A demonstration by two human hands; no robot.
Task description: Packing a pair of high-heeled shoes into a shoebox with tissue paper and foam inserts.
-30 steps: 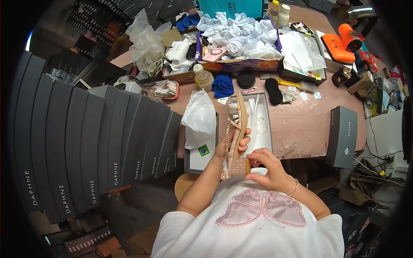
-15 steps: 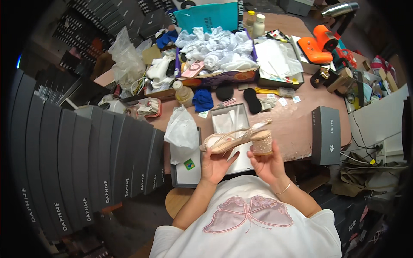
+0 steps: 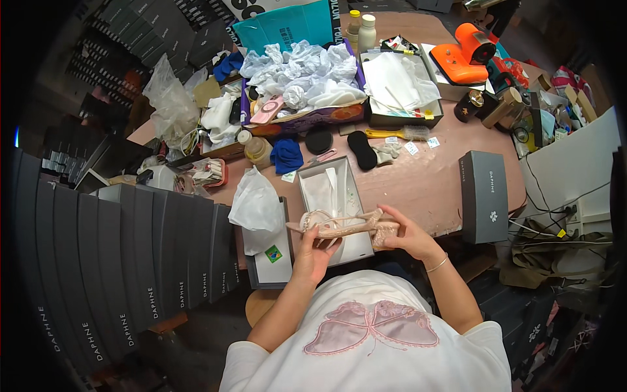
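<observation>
A beige heeled sandal (image 3: 349,231) with thin straps and a glittery block heel is held sideways in front of me, its toe to the left. My left hand (image 3: 313,256) is closed on its toe end, thumb against the front edge. At the heel end, my right hand (image 3: 414,238) grips it with the thumb and fingers around the heel and back. Below the sandal lies an open grey shoebox (image 3: 358,183) lined with white paper. A grey lid (image 3: 266,276) sits to its left, partly covered by crumpled white tissue (image 3: 256,206).
A closed grey shoebox (image 3: 484,196) stands on the table's right side. Behind are a purple box (image 3: 307,123) heaped with crumpled paper, a black sponge (image 3: 362,149), a yellow-handled brush (image 3: 398,133) and a blue cloth (image 3: 286,155). Stacked grey shoeboxes (image 3: 137,248) line the left.
My right hand has shifted from beneath the heel to around its back. The sandal has come down slightly and turned, its heel now lower. The whole view has shifted a little.
</observation>
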